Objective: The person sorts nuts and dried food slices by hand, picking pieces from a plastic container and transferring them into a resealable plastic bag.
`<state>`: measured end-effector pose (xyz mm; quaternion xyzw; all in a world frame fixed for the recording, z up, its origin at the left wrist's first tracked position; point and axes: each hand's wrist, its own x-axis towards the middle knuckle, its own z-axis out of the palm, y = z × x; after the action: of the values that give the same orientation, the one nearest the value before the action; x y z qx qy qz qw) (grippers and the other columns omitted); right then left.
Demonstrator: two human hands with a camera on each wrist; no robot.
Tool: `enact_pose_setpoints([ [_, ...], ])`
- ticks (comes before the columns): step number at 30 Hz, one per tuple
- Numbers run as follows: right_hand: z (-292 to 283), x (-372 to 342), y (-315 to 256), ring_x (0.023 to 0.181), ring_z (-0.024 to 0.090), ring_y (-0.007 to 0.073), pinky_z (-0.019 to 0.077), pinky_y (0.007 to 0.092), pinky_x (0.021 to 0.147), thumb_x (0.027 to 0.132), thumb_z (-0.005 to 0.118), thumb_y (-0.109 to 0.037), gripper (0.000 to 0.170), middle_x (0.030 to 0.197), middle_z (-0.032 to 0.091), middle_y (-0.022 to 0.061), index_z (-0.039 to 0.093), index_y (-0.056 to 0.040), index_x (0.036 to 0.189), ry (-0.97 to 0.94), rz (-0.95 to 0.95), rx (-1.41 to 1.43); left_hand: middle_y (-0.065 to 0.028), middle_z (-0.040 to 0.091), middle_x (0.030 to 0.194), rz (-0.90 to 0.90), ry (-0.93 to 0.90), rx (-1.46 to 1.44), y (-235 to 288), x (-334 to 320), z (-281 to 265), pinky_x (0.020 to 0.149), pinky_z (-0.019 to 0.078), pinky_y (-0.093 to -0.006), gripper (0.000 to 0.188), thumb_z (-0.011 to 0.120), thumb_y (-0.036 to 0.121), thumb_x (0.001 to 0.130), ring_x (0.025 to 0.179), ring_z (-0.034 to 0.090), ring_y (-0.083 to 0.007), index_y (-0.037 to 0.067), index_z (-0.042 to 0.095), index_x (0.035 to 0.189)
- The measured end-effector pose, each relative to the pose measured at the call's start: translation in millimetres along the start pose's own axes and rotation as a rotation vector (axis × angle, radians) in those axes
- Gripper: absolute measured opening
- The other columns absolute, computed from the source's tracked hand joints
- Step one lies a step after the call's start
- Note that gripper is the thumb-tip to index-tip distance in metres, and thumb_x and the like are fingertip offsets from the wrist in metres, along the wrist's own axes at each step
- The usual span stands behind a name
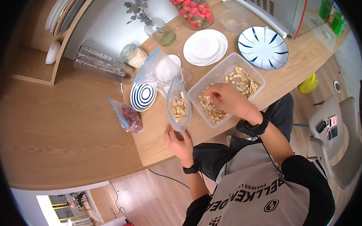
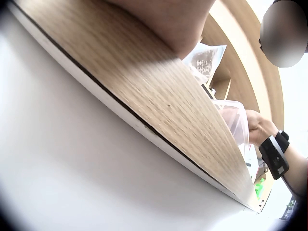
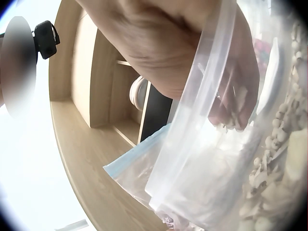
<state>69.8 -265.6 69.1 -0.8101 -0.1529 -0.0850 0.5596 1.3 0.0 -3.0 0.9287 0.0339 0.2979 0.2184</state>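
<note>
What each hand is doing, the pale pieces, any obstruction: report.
Right hand in clear tub, grip unclear. Left hand at near edge of open zip bag. Pale pieces in both. Possible snag: second zip bag close behind.

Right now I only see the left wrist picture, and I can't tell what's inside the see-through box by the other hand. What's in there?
Observer: Lots of small pale pieces lie in the clear box.
Operator: Ooh! And what's right beside it?
Observer: An open bag with a blue edge and more pale pieces inside, near the left hand.
Operator: Is there any fruit I'm missing?
Observer: Yes, red strawberries, just beyond the white plates.
</note>
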Motion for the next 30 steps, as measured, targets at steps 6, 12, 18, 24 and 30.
enact_pose_setpoints([
  [6,0.2,0.0,-2.7,0.085,0.075,0.0326,0.0585,0.0387,0.077,0.093,0.064,-0.001,0.017,0.097,0.076,0.0195,0.073,0.0013,0.108,0.074,0.066,0.136,-0.0167,0.067,0.129,-0.004,-0.001,0.000,0.8,0.1,-0.7,0.099,0.0472,-0.0487,0.038,0.072,0.012,0.086,0.116,0.063,-0.0388,0.000,0.068,0.122],
  [12,-3.2,0.6,-6.3,0.086,0.076,0.0292,0.0598,0.0361,0.080,0.095,0.066,-0.002,0.017,0.101,0.077,0.0174,0.071,0.0019,0.111,0.096,0.056,0.172,-0.0227,0.067,0.121,0.067,0.036,0.036,4.2,2.5,-2.6,0.091,0.0503,-0.0502,0.028,0.069,0.016,0.097,0.106,0.064,-0.0433,-0.003,0.069,0.117],
  [18,-6.4,0.8,-7.0,0.087,0.073,0.0176,0.0591,0.0323,0.081,0.098,0.067,-0.001,0.016,0.099,0.075,0.0104,0.072,0.0001,0.113,0.074,0.155,0.241,-0.0168,0.067,0.129,0.008,-0.001,0.017,2.3,1.4,-1.6,0.098,0.0474,-0.0483,0.036,0.073,0.013,0.088,0.116,0.063,-0.0386,-0.001,0.068,0.121],
  [24,-23.8,3.3,-4.0,0.098,0.069,0.0141,0.0571,0.0296,0.090,0.099,0.068,-0.002,0.021,0.110,0.071,0.0057,0.068,-0.0003,0.120,0.100,0.316,1.098,-0.0248,0.067,0.118,0.102,0.054,0.009,4.7,4.5,-1.3,0.088,0.0502,-0.0509,0.026,0.068,0.014,0.097,0.102,0.064,-0.0454,-0.006,0.068,0.114],
  [30,-28.5,3.8,13.3,0.099,0.064,0.0149,0.0552,0.0271,0.092,0.101,0.068,-0.005,0.023,0.109,0.067,0.0049,0.065,-0.0006,0.124,0.109,0.478,1.660,-0.0250,0.067,0.117,0.102,0.053,0.003,3.7,3.9,-0.4,0.087,0.0502,-0.0511,0.025,0.068,0.014,0.097,0.102,0.064,-0.0455,-0.006,0.068,0.113],
])
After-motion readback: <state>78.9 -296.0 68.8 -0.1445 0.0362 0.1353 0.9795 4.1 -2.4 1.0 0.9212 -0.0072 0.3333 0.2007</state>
